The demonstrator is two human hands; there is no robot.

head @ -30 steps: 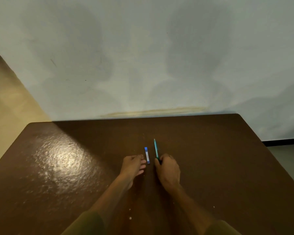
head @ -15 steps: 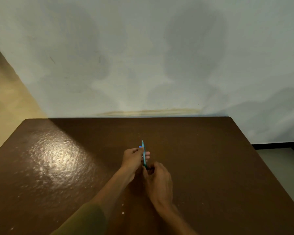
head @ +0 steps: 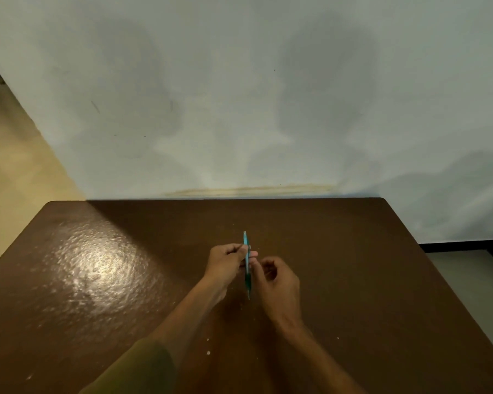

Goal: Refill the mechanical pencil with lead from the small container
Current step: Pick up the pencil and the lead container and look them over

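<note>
The teal mechanical pencil (head: 246, 268) stands nearly upright above the brown table (head: 353, 280), tip pointing down toward me. My right hand (head: 279, 280) pinches its middle with thumb and fingertips. My left hand (head: 227, 260) is curled just left of the pencil, its fingertips reaching past the barrel and touching it. The small blue lead container is almost fully hidden in those left fingers; only a tiny bit (head: 250, 247) shows beside the pencil's upper part.
The table's far edge meets a pale wall (head: 239, 109). A bright glare patch (head: 97, 265) lies on the left of the tabletop. Small white specks (head: 208, 352) dot the surface near me. Floor shows past the left and right table edges.
The container and pencil were lying on the table; each hand picked one up. The pencil has since risen and the two hands have come together around it.
</note>
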